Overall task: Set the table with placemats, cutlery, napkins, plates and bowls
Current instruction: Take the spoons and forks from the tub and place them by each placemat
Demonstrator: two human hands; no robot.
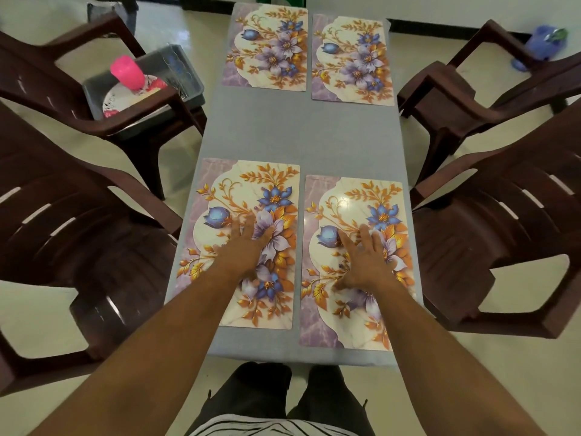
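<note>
Both hands lie flat with fingers straight and spread, so neither grip is clamped on anything. The left hand [248,247] presses on the near-left placemat [220,199], and the right hand [364,262] presses on the near-right placemat [352,322]. Each mat runs with its long axis from 6 toward 12 o'clock along the desk [298,130], the two just beside each other with a thin strip of grey between them.

Further out at 12 o'clock lie the far-left placemat [267,45] and the far-right placemat [352,58], so all four mats appear laid and the placemat step looks all but done.

What the next move likely turns on is the grey bin [188,73], which sits on the seat of the chair [47,73] at about 10 o'clock from the left hand, well apart from it and off the desk. It holds a plate [125,96], a pink cup [125,72] and what looks like cutlery, too blurred to be sure. The left hand is plainly the nearer; the right would have to cross the body and the desk.
</note>
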